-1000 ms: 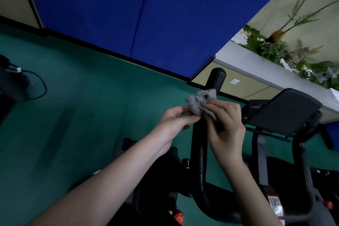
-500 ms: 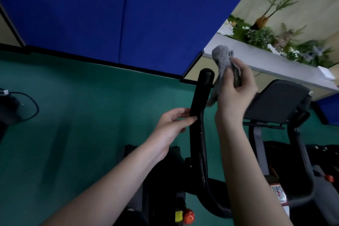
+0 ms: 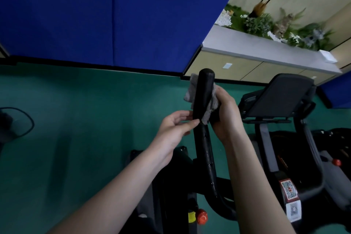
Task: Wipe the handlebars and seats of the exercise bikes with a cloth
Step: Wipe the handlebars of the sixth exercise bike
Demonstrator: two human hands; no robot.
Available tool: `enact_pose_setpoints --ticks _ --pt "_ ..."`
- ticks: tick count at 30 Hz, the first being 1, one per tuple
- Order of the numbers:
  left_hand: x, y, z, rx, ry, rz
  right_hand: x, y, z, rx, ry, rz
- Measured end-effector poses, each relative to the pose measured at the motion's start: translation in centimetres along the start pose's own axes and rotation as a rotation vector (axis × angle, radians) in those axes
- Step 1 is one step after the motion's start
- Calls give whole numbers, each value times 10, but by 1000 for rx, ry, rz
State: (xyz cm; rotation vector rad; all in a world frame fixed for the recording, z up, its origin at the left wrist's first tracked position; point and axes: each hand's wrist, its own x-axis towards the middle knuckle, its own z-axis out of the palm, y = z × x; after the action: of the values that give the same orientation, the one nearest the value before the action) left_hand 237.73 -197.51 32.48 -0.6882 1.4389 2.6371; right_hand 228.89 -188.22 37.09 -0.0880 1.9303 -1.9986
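Observation:
A black handlebar (image 3: 202, 100) of the exercise bike rises in the middle of the view. A grey cloth (image 3: 190, 91) is wrapped behind its upper end and shows on both sides of it. My right hand (image 3: 227, 116) grips the cloth against the bar from the right. My left hand (image 3: 175, 129) is at the bar's left side just below the cloth, thumb and fingertips touching the bar. The bike's black console panel (image 3: 281, 95) stands to the right.
Green floor (image 3: 76, 119) spreads to the left, with a dark object and cable (image 3: 28, 123) at the left edge. A blue padded wall (image 3: 114, 15) is ahead. A cabinet ledge (image 3: 266, 51) with plants runs at the right. A red knob (image 3: 201, 216) sits low on the frame.
My right hand came down from above the bar's tip and wrapped the cloth round the upper handlebar. My left hand stayed by the bar.

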Motion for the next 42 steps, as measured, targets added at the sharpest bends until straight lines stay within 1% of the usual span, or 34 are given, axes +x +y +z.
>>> enact_pose_setpoints --ticks 4,6,10,13,15,16,18,20,21,23,26,27,29,31,34,39,40,42 --pt "0 1 0 -5 -17 -8 -9 0 5 93 41 -59" --pt "-1 1 0 4 -23 -10 -5 -6 8 132 38 -41" --pt "-1 4 -1 21 -26 -27 -2 -5 3 49 36 81" --pt "0 5 -3 29 -46 -35 -15 1 0 -13 32 74" --pt "1 6 -6 66 -66 -38 -29 5 -2 -136 58 13" --pt "1 7 -8 93 -77 -35 -35 7 -2 -247 97 -19" --pt "3 9 -13 155 -99 -7 -44 8 -1 -511 207 -91" --pt "6 12 -17 214 -97 43 -58 7 -1 -713 310 -206" --pt "8 14 -17 234 -89 66 -65 7 0 -780 339 -249" --pt "12 18 -15 257 -85 101 -80 10 -3 -866 357 -269" --pt "16 22 -8 285 -100 122 -94 13 -6 -859 410 -237" --pt "17 22 -6 285 -99 123 -94 10 -6 -834 463 -257" --pt "18 23 -4 272 -87 115 -89 6 1 -792 550 -357" --pt "18 24 -4 249 -89 102 -84 5 11 -812 541 -421" --pt "19 25 -5 238 -103 102 -89 16 20 -906 501 -417" --pt "19 26 -6 228 -105 91 -114 27 5 -993 494 -354" --pt "19 26 -6 226 -107 92 -115 28 4 -975 506 -322" --pt "19 26 -5 215 -111 93 -107 26 3 -861 506 -189"
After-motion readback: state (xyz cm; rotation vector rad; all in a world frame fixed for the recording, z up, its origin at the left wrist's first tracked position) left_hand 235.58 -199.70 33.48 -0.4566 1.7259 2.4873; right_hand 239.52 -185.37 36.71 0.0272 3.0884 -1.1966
